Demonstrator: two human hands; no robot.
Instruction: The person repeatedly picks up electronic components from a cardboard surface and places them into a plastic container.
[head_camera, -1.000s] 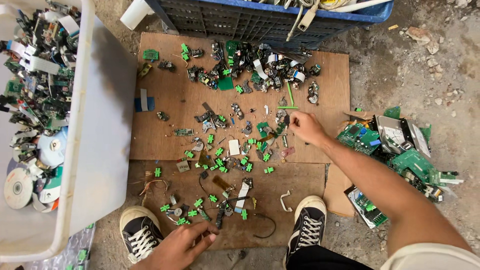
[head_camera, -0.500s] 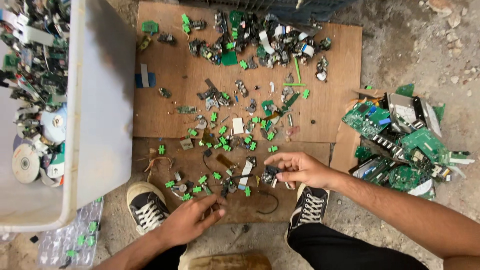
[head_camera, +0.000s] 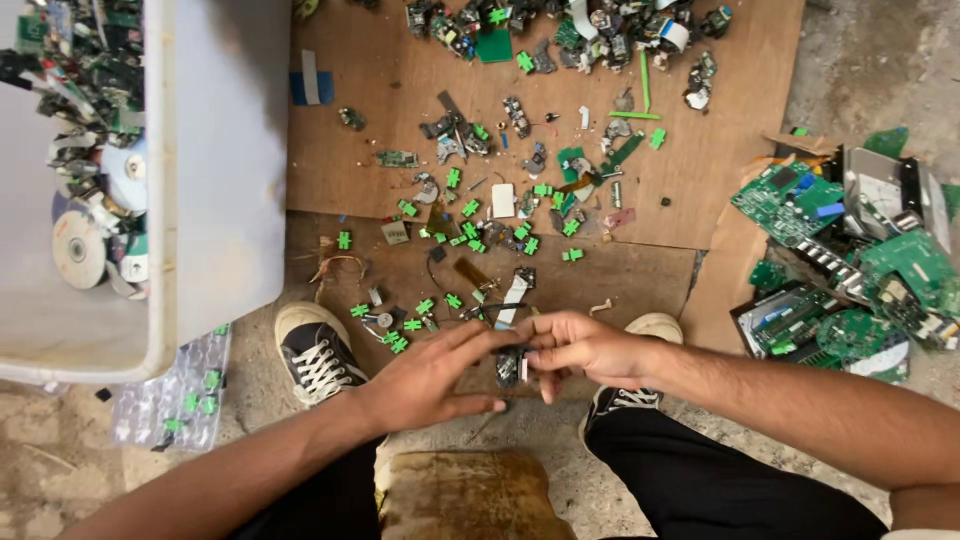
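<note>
Stood behind this person while they sat over the pile, so here's how it looked, going left to right.

Over at nine o'clock sat a big white plastic tub (head_camera: 215, 180) stuffed with silver discs and stripped circuit scraps. Just below it, around eight o'clock, a clear plastic blister sheet (head_camera: 165, 395) lay on the concrete with a few green bits on it.

The left hand (head_camera: 425, 375) was mostly flat, fingers stretched out toward the middle, fingertips (head_camera: 505, 338) touching the small dark electronic part (head_camera: 508, 367), which sat dead centre, low in the view, between the two black-and-white canvas sneakers (head_camera: 315, 350). It was more steadying than gripping, as far as I could tell. The right hand (head_camera: 590, 350) was curled tighter, thumb and fingers pinched on the other side of that same piece.

My read: they were mid-way through picking that part apart, both hands working it. The next move probably needed a firm pinch from the right while the left pulled something loose, but that's a guess.

Up at twelve o'clock the brown plywood board (head_camera: 700, 190) was littered with little green plastic connectors (head_camera: 470, 208) and grey junk. At three o'clock was a heap of green circuit boards (head_camera: 800, 195).
</note>
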